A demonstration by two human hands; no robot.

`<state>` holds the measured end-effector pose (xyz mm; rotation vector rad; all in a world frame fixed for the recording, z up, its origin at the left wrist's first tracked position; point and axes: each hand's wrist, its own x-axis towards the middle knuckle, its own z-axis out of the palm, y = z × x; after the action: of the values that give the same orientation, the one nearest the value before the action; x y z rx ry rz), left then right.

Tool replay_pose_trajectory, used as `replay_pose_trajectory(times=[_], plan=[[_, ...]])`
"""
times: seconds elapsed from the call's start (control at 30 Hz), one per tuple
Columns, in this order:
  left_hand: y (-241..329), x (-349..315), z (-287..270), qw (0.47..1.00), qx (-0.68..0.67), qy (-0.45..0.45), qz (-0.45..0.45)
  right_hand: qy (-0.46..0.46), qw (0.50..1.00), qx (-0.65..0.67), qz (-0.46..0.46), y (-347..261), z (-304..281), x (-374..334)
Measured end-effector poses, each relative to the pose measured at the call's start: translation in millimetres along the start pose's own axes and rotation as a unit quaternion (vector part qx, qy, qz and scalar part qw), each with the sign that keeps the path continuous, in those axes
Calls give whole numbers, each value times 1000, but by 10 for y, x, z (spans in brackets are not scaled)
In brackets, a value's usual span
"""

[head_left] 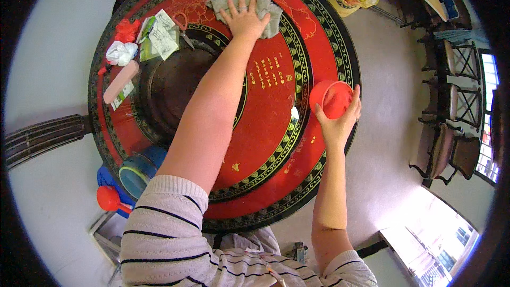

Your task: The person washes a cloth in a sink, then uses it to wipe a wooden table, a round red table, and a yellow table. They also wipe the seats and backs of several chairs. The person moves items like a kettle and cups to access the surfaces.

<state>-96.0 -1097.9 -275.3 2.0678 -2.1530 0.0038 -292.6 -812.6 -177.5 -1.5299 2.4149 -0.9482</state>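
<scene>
Wiping appears unfinished, left hand (244, 22) splayed on a grey cloth (271, 13), right hand (337, 127) clasping a red tub (317, 94), packets (162, 36) uncleared from the tabletop (255, 119).

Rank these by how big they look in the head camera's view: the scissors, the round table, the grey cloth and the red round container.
Largest to smallest:
1. round table
2. grey cloth, partly covered by a hand
3. red round container
4. scissors
</scene>
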Motion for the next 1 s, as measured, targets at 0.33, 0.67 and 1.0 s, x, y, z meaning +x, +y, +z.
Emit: replay_pose_trajectory(times=[0.33,0.67,1.0], plan=[[434,-2894,-681,947,-173,-113,247,16,998,5,-68,-254,-36,20],[-1293,-4880,-1140,936,-157,-182,258,-149,980,12,-129,-1133,297,-1235],[-2644,-6210,-1276,902,-43,-291,315,-145,957,78,-240,-1223,-93,-3362]])
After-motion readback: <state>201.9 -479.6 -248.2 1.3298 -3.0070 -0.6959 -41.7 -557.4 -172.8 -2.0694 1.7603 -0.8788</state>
